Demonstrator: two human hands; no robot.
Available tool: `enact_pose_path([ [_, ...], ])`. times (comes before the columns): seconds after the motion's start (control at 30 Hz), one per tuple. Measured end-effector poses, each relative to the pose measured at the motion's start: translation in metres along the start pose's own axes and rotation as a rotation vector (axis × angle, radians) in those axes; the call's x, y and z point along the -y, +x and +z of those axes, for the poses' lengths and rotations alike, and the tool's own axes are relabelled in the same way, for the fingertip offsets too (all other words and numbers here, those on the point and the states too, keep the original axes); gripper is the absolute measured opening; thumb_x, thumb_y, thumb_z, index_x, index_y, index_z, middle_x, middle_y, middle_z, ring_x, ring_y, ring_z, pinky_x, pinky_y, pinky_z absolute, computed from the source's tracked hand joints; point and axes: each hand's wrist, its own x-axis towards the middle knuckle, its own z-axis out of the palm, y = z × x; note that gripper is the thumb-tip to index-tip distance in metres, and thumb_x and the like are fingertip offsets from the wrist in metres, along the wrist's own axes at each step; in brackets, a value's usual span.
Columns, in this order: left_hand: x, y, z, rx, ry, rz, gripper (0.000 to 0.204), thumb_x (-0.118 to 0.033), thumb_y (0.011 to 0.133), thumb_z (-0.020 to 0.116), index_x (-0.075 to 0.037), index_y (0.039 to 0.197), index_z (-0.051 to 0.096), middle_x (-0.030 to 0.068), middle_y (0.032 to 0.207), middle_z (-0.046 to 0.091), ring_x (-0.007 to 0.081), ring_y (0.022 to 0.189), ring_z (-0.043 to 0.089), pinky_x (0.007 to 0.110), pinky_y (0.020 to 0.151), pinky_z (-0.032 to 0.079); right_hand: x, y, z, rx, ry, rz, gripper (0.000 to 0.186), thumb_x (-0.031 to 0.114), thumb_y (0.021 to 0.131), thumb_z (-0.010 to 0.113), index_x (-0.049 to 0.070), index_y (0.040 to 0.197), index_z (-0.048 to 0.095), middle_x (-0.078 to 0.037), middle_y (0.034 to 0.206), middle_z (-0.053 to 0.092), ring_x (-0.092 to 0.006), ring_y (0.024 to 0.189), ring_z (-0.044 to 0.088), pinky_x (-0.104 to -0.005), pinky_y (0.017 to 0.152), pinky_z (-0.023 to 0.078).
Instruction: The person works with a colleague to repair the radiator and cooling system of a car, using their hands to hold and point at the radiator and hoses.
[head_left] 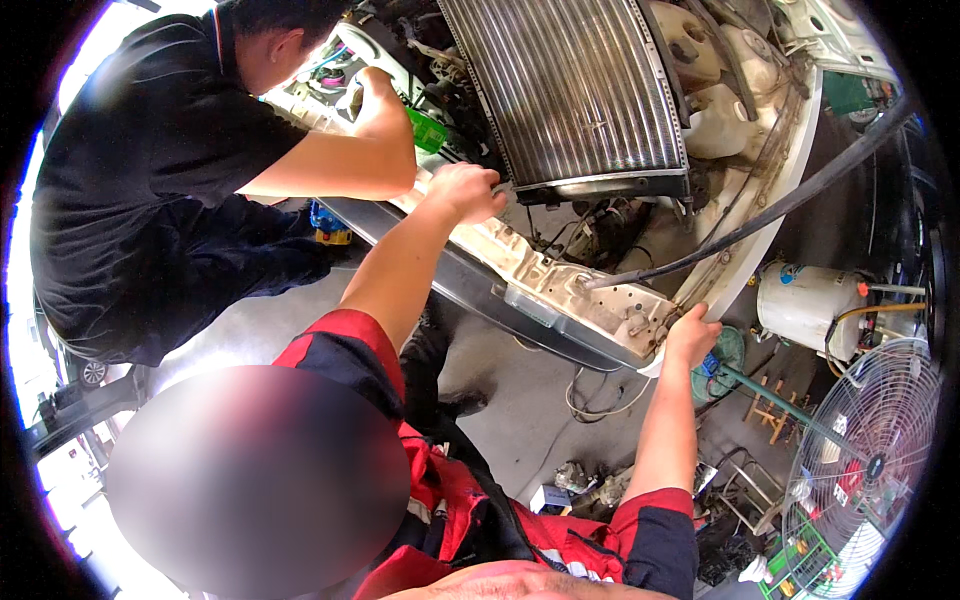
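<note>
My left hand (470, 190) is closed beside the lower edge of a car radiator (575, 85), above the pale front panel (540, 265); what its fingers hold is hidden. My right hand (690, 333) grips the right corner of that panel, near a black rod (760, 210) slanting across the engine bay. A co-worker in a dark shirt (140, 180) leans in at the left, a hand (372, 90) inside the bay near a bright green part (425, 132).
Right of the car stand a white tank (805, 305) with hoses and a large wire fan (870, 470). Cables (590, 410), metal parts (580, 480) and a small box (550, 500) lie on the floor (520, 430). White reservoirs (715, 120) flank the radiator.
</note>
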Motion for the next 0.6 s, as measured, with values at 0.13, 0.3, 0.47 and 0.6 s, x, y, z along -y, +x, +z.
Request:
enact_pose_path([
  [0.13, -0.0021, -0.0021, -0.0029, -0.009, -0.001, -0.006, 0.040, -0.042, 0.084, 0.052, -0.013, 0.107, 0.067, 0.0134, 0.101, 0.068, 0.0312, 0.102, 0.061, 0.043, 0.090, 0.047, 0.0049, -0.0027, -0.0049, -0.023, -0.005, -0.009, 0.062, 0.046, 0.090, 0.044, -0.013, 0.110, 0.049, -0.032, 0.111, 0.057, -0.0453, 0.102, 0.057, -0.0496, 0.089, 0.044],
  [0.3, 0.0010, -0.0021, 0.0013, 0.011, 0.007, -0.020, 0.042, -0.042, 0.084, 0.051, -0.013, 0.109, 0.067, 0.0140, 0.103, 0.068, 0.0310, 0.103, 0.061, 0.043, 0.091, 0.047, -0.0008, -0.0006, 0.0024, -0.018, 0.014, -0.026, 0.061, 0.044, 0.089, 0.044, -0.013, 0.107, 0.051, -0.033, 0.110, 0.057, -0.0455, 0.102, 0.056, -0.0493, 0.089, 0.044],
  [0.47, -0.0020, -0.0036, -0.0021, -0.021, 0.001, -0.018, 0.039, -0.041, 0.083, 0.051, -0.010, 0.099, 0.068, 0.0128, 0.102, 0.068, 0.0300, 0.103, 0.061, 0.042, 0.089, 0.048, -0.0006, -0.0014, -0.0001, -0.043, 0.027, -0.041, 0.059, 0.043, 0.089, 0.044, -0.013, 0.106, 0.051, -0.033, 0.110, 0.057, -0.0456, 0.102, 0.056, -0.0490, 0.090, 0.044],
  [0.6, -0.0059, -0.0046, -0.0080, 0.015, 0.002, -0.046, 0.040, -0.042, 0.084, 0.050, -0.010, 0.100, 0.068, 0.0126, 0.103, 0.068, 0.0296, 0.105, 0.061, 0.041, 0.091, 0.047, 0.0005, -0.0008, -0.0002, -0.048, 0.012, -0.033, 0.059, 0.043, 0.089, 0.044, -0.013, 0.106, 0.052, -0.033, 0.110, 0.057, -0.0454, 0.103, 0.056, -0.0494, 0.089, 0.044],
])
